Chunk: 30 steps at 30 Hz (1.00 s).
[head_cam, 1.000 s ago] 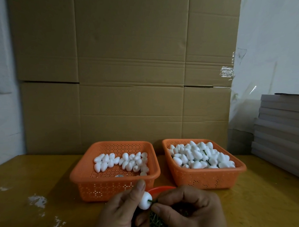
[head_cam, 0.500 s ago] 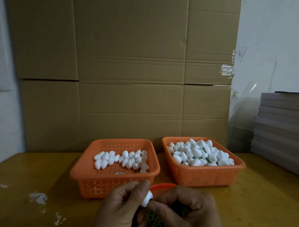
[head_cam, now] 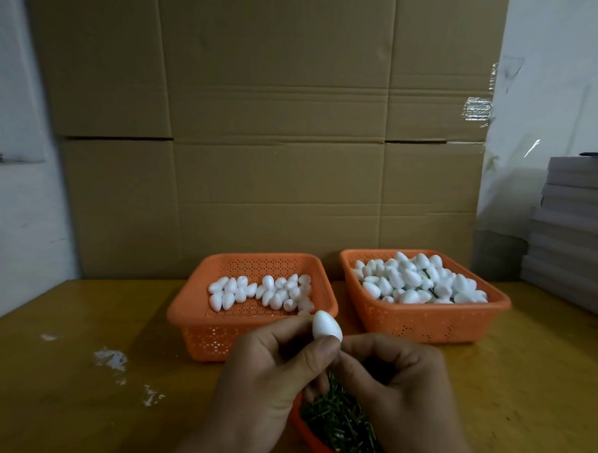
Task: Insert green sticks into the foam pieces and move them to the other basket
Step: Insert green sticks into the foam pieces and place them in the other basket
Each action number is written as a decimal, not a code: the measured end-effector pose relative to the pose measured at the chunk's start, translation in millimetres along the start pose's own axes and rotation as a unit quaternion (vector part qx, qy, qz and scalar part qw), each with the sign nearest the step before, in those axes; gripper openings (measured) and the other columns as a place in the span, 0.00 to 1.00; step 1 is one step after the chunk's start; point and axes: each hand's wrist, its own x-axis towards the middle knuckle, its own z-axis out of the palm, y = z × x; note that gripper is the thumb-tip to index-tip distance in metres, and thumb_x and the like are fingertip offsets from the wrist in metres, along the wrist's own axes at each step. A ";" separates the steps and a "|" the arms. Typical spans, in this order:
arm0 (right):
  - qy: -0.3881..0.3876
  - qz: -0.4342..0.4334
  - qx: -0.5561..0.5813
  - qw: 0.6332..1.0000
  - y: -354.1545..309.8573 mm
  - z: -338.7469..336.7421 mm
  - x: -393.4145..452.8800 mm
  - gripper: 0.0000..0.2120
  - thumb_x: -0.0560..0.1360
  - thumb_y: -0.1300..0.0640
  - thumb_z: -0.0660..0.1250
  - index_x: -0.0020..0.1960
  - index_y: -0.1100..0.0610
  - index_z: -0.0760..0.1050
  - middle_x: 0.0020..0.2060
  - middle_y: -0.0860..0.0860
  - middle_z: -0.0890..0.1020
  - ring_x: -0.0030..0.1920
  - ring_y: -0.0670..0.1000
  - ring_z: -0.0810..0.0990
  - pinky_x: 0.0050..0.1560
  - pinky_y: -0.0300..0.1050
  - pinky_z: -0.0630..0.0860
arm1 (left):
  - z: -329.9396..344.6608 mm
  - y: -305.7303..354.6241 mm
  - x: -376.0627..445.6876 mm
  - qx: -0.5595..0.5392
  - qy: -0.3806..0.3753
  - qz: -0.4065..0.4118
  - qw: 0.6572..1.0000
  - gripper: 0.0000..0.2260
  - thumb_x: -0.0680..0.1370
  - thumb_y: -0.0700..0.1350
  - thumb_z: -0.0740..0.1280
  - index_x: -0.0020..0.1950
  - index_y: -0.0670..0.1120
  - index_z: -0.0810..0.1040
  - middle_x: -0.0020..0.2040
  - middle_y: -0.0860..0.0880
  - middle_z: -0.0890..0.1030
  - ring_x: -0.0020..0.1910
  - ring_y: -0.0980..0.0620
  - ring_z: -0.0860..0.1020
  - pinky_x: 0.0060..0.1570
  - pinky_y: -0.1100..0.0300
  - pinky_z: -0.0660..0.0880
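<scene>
My left hand (head_cam: 263, 382) pinches a white egg-shaped foam piece (head_cam: 324, 326) between thumb and fingers, holding it upright over the table. My right hand (head_cam: 400, 386) is curled, its fingertips pinched right under the foam; the green stick there is hidden by the fingers. Below both hands an orange tray (head_cam: 299, 428) holds a heap of green sticks (head_cam: 337, 423). Behind, the left orange basket (head_cam: 192, 316) carries plain foam pieces (head_cam: 259, 293). The right orange basket (head_cam: 431, 311) is piled with foam pieces (head_cam: 409, 279) that show bits of green stick.
Tall cardboard boxes (head_cam: 277, 158) stand right behind the baskets. A stack of grey boards (head_cam: 579, 241) sits at the right edge. The yellow wooden table (head_cam: 75, 390) has white scuff marks (head_cam: 111, 357) at the left.
The foam piece has turned upright and risen slightly in my left hand. The green stick seen between foam and right fingers a second ago no longer shows.
</scene>
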 end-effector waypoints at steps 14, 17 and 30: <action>-0.017 0.073 0.077 0.994 -10.7 -2.2 0.0 0.05 0.67 0.50 0.75 0.39 0.51 0.87 0.28 0.50 0.84 0.27 0.41 0.80 0.29 0.31 0.72 | 12.5 5.5 -7.7 0.107 0.039 0.069 0.991 0.11 0.73 0.57 0.71 0.55 0.62 0.82 0.43 0.59 0.85 0.44 0.64 0.82 0.41 0.71 0.76; -0.019 0.093 0.094 0.991 -11.7 -1.2 0.2 0.07 0.67 0.50 0.79 0.38 0.54 0.86 0.25 0.51 0.82 0.25 0.41 0.77 0.27 0.32 0.70 | 13.6 3.2 -7.5 0.114 0.048 0.077 0.989 0.13 0.71 0.60 0.70 0.53 0.60 0.83 0.47 0.54 0.86 0.50 0.56 0.84 0.47 0.62 0.80; -0.017 0.123 0.124 0.985 -17.7 3.1 -0.7 0.07 0.64 0.53 0.74 0.36 0.57 0.85 0.21 0.53 0.78 0.21 0.43 0.73 0.24 0.33 0.68 | 20.6 5.6 -7.2 0.147 0.084 0.102 0.980 0.07 0.69 0.53 0.71 0.46 0.60 0.83 0.37 0.54 0.84 0.38 0.57 0.84 0.35 0.69 0.77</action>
